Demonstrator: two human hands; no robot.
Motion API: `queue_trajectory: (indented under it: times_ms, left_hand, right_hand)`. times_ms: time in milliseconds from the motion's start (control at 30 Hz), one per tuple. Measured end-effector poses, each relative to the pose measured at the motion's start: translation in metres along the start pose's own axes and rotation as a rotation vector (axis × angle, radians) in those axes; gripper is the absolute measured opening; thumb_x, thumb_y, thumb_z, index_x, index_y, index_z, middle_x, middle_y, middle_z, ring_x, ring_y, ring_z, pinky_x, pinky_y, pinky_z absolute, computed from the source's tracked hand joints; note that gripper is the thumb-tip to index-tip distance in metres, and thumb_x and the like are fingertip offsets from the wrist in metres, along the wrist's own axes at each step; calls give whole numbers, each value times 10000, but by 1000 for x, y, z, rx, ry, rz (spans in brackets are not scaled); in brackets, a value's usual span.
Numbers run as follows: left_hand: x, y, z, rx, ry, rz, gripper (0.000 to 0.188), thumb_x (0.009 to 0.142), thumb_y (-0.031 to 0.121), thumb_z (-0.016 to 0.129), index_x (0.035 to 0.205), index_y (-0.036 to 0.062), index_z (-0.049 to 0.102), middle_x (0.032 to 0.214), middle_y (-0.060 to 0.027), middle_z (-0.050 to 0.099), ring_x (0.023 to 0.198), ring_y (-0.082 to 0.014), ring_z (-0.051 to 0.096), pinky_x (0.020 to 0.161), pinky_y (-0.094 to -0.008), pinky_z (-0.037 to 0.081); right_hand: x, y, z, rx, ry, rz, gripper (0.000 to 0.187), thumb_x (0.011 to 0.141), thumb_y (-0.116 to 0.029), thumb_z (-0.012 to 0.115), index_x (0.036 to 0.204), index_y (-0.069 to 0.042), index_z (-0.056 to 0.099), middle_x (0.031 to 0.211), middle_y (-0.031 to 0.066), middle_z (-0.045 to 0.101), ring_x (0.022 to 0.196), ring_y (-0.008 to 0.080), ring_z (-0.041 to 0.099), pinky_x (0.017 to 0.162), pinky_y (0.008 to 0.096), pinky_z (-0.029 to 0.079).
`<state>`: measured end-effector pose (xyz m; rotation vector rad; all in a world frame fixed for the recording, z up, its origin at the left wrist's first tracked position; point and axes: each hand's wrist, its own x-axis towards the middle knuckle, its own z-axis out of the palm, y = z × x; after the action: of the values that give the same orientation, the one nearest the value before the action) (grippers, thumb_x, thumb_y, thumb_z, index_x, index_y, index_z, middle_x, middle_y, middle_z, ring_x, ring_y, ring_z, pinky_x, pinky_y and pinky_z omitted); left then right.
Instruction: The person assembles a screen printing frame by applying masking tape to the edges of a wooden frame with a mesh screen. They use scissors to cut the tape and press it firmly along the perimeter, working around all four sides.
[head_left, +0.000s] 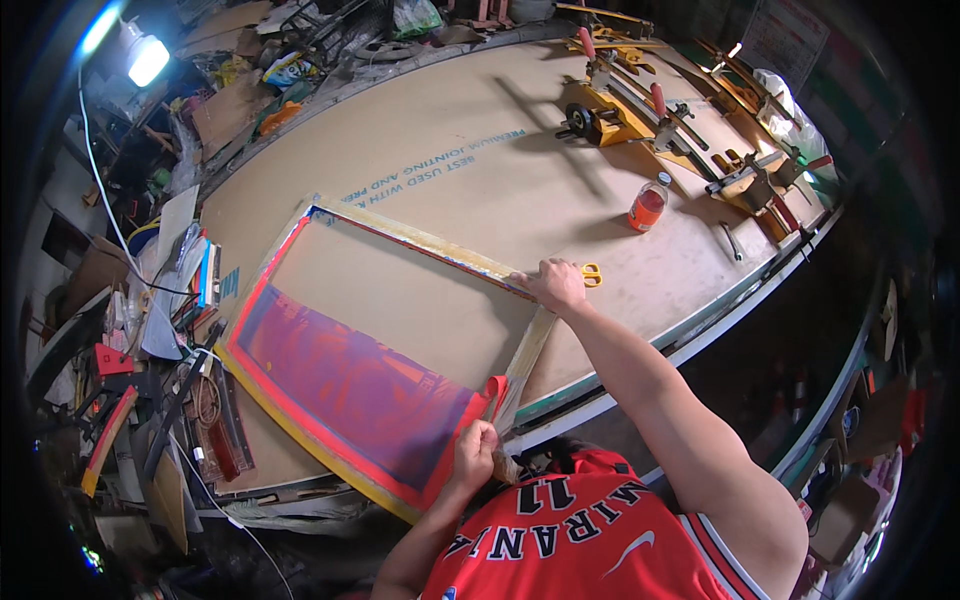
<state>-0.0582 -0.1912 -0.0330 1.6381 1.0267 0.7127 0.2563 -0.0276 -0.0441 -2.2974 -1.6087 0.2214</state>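
A wooden screen-printing frame [420,242] lies tilted across the board-topped table. Purple mesh [350,375], edged with red tape, covers only its near-left portion; through the rest of the opening I see the board. My left hand [474,456] is closed in a fist at the near side, gripping the loose edge of the mesh beside the red tape. Over the frame's far-right corner, my right hand [555,285] is closed with its fingers curled around the wood. Yellow-handled scissors [591,274] lie just right of that hand, their blades hidden.
An orange-labelled bottle [648,203] stands on the table to the right, near a small wrench [732,241]. Yellow clamping jigs [615,118] fill the far right. Piled tools and scraps [120,380] crowd the left side. A lit lamp [147,58] hangs at upper left.
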Motion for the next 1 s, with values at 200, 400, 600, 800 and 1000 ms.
queue_trajectory:
  times_ms: [200, 400, 600, 800, 1000]
  left_hand:
    - [32, 32, -10, -266, -37, -295, 333, 979, 180, 568, 1268, 19, 606, 720, -57, 584, 655, -139, 558, 625, -284, 455]
    - [80, 56, -5, 877, 143, 73, 401, 742, 84, 674, 1138, 23, 693, 1372, -153, 496, 1017, -266, 612, 932, -458, 459]
    - [121, 58, 42, 891, -288, 64, 162, 731, 204, 676, 735, 63, 756, 1013, -123, 708, 999, -287, 651, 960, -467, 391]
    - [118, 49, 62, 978, -219, 14, 212, 775, 164, 669, 934, 25, 689, 964, -162, 683, 924, -312, 659, 877, -480, 445]
    - [109, -9, 68, 902, 7, 231, 408, 844, 195, 687, 1180, 23, 533, 1052, -145, 590, 992, -340, 608, 854, -489, 473]
  right_hand:
    - [-28, 40, 17, 622, 526, -25, 59, 840, -76, 667, 842, -19, 651, 873, 130, 616, 816, 304, 608, 717, 403, 505]
    - [-118, 46, -5, 608, 204, -220, 175, 837, -172, 713, 888, -6, 687, 883, 168, 670, 832, 336, 669, 730, 398, 540]
    - [-129, -12, -18, 393, -295, 280, 610, 878, -562, 606, 868, 39, 706, 810, 274, 689, 817, 433, 695, 763, 495, 549]
    - [-126, -17, 1, 311, -160, 197, 382, 909, -290, 537, 879, 75, 644, 815, 317, 668, 787, 481, 670, 766, 544, 537]
    - [-136, -9, 24, 428, -26, 206, 304, 929, -216, 502, 885, 63, 613, 812, 329, 652, 766, 510, 643, 748, 573, 515]
